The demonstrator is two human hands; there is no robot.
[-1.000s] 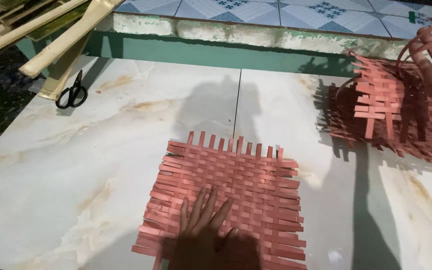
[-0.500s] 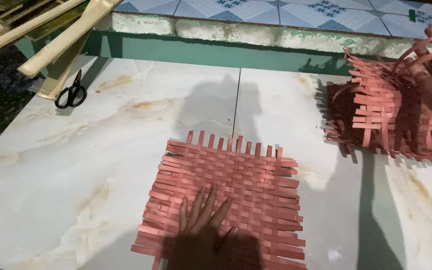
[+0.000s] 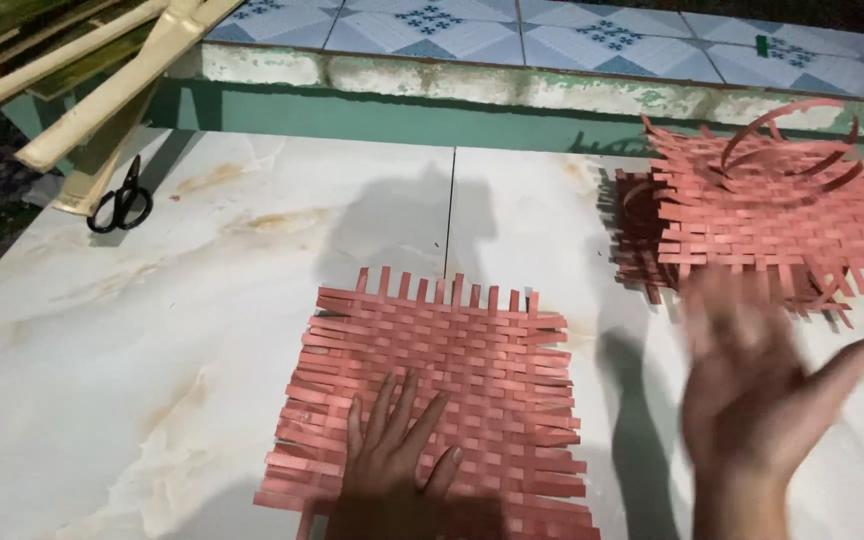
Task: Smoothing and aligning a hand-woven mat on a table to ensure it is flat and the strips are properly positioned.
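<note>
Left hand (image 3: pixel 392 455), fingers spread, presses flat on the pink woven mat (image 3: pixel 432 400) at lower centre. Right hand (image 3: pixel 762 390), blurred, open and empty, hovers lower right below the stacked woven mats (image 3: pixel 772 220).

Left hand (image 3: pixel 392 455) flat on woven mat (image 3: pixel 452 360)

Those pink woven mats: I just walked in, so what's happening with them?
A person's left hand presses flat on a woven mat of pink strips lying on the marble-look floor. The right hand, open and blurred, is above the floor beside a stack of woven pieces. Scissors lie far left.
</note>
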